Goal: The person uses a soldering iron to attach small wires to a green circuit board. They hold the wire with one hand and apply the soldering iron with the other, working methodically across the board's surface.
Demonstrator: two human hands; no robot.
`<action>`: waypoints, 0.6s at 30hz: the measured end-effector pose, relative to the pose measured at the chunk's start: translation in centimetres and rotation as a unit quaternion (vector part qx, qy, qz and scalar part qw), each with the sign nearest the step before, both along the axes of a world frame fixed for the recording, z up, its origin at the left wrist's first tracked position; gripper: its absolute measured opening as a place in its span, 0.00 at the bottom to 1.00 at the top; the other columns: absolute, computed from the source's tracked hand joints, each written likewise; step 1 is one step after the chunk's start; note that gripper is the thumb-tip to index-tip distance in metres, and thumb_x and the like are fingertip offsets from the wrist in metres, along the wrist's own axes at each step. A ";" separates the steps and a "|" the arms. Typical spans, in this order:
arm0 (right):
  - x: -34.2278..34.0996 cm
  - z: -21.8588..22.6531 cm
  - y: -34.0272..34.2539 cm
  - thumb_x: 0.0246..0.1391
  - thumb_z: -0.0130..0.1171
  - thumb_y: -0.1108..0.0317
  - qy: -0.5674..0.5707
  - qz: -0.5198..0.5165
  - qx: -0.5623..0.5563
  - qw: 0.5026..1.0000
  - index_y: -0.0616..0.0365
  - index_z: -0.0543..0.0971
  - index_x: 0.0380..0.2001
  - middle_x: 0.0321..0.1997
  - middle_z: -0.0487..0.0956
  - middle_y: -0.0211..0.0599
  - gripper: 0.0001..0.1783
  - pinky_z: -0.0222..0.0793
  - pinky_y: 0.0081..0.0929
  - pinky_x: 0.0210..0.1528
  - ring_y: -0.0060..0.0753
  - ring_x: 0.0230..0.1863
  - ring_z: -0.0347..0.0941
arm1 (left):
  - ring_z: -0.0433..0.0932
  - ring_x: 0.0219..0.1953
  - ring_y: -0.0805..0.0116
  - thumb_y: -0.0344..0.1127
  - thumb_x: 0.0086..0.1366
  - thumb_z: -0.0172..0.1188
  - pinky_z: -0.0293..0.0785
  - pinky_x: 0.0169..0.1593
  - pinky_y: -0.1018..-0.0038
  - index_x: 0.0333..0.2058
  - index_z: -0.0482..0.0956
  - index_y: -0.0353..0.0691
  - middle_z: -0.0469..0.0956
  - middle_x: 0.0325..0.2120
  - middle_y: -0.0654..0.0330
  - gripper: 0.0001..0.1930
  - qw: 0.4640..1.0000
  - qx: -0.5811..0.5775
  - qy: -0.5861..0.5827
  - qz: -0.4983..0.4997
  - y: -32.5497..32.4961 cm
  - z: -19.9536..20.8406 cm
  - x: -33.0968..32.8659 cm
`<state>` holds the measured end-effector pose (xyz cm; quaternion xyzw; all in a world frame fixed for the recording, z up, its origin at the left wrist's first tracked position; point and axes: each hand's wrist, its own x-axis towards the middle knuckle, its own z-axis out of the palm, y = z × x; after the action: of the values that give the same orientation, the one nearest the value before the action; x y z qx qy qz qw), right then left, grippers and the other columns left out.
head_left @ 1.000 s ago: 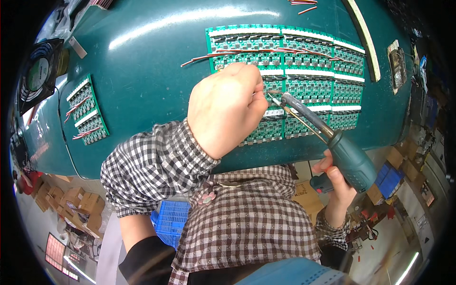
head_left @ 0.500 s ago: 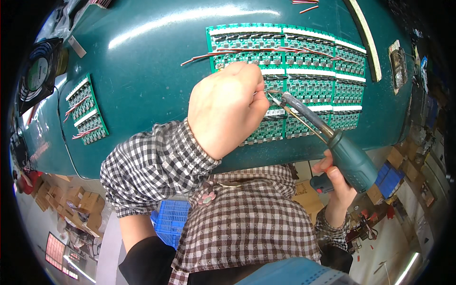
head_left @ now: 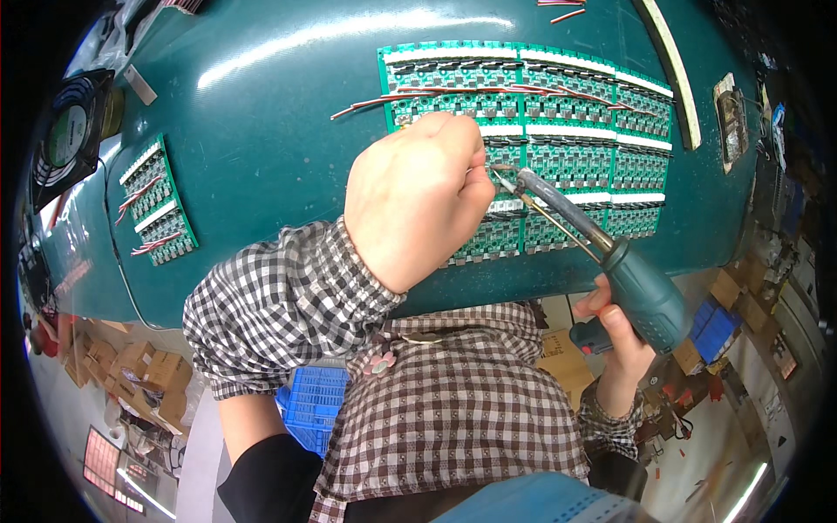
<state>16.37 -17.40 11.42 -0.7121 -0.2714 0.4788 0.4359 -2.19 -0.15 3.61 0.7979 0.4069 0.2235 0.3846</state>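
Note:
My right hand [head_left: 621, 336] grips a dark green soldering gun [head_left: 647, 295] by its handle. Its tip touches or hovers just over a large panel of green circuit boards [head_left: 567, 161], close to my left fingertips. My left hand [head_left: 423, 200] is closed in a pinch above the panel's left part. What the pinch holds is hidden behind the fingers. Several red and white wires [head_left: 514, 89] lie across the panel's upper rows.
At the left lies a smaller circuit board panel [head_left: 162, 202] with wires, near a black fan [head_left: 68, 131]. A pale curved strip [head_left: 671, 70] and a worn block [head_left: 731, 122] lie at the right. More wire pieces [head_left: 562, 10] sit at the far edge. Below stands a blue crate [head_left: 312, 405].

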 end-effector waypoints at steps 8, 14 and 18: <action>-0.7 0.2 0.1 0.48 0.63 0.67 -0.057 -0.012 -0.031 0.998 0.74 0.73 0.44 0.27 0.78 0.40 0.23 0.75 0.29 0.34 0.34 0.29 0.77 | 0.70 0.19 0.65 0.22 0.46 0.59 0.68 0.25 0.72 0.23 0.71 0.38 0.68 0.17 0.60 0.06 1.000 0.005 -0.008 -0.001 0.0 -0.1 0.1; 0.0 0.3 -0.2 0.47 0.62 0.74 -0.057 0.016 0.007 0.998 0.73 0.74 0.43 0.29 0.79 0.41 0.20 0.74 0.30 0.38 0.34 0.31 0.77 | 0.69 0.19 0.66 0.21 0.46 0.59 0.68 0.24 0.72 0.23 0.71 0.38 0.68 0.17 0.60 0.07 1.000 0.008 -0.002 0.004 0.0 0.0 0.0; -0.9 0.5 0.4 0.48 0.62 0.63 -0.100 -0.008 -0.025 0.995 0.75 0.73 0.42 0.25 0.76 0.39 0.25 0.72 0.29 0.32 0.34 0.26 0.75 | 0.69 0.19 0.67 0.21 0.46 0.59 0.68 0.24 0.73 0.23 0.71 0.39 0.68 0.17 0.61 0.07 1.000 0.007 -0.005 0.005 -0.1 0.0 0.1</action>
<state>15.42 -16.96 11.91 -0.7690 -0.2962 0.4086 0.3925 -2.09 -0.26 3.56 0.7975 0.4072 0.2321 0.3799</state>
